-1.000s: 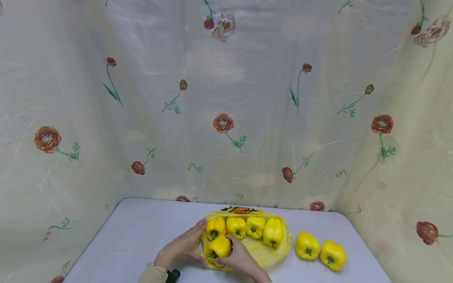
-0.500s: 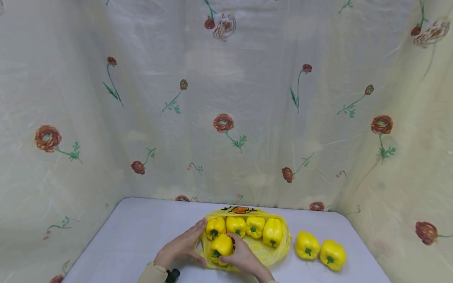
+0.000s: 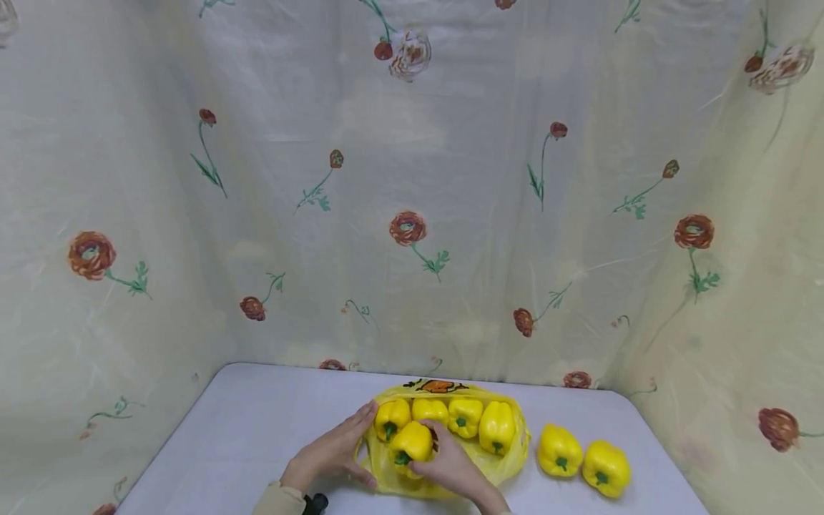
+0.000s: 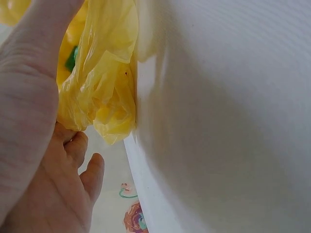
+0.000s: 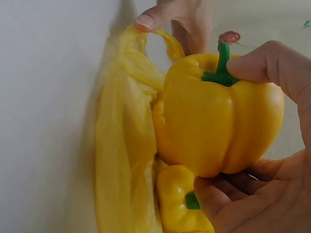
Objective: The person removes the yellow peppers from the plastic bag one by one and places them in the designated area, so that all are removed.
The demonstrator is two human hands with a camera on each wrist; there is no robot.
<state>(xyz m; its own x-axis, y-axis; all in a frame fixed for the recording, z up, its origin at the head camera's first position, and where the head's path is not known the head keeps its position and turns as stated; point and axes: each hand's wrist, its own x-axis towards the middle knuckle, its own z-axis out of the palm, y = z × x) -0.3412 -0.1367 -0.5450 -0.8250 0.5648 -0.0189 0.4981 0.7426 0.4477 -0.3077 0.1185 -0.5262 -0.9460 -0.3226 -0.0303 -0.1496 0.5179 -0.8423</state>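
My right hand (image 3: 447,461) holds a yellow bell pepper (image 3: 412,441) over the near left part of a yellow plastic bag (image 3: 476,458). In the right wrist view the thumb lies by the green stem of this pepper (image 5: 218,116), and the fingers support its underside. My left hand (image 3: 335,447) rests at the bag's left rim with fingers extended and thumb apart. Its thumb (image 5: 155,18) touches a bag handle (image 5: 141,68) in the right wrist view. Several yellow bell peppers (image 3: 465,416) sit inside along the back; yellow also shows beneath the held pepper.
Two more bell peppers, a nearer one (image 3: 606,468) and a farther one (image 3: 560,450), lie right of the bag on the white table (image 3: 257,415). A flower-patterned curtain (image 3: 476,272) surrounds the table's back and sides. A dark object (image 3: 315,503) shows at my left wrist.
The right hand has raised the bell pepper slightly and moved it to the right, away from the left hand. The left hand stays at the bag's rim.
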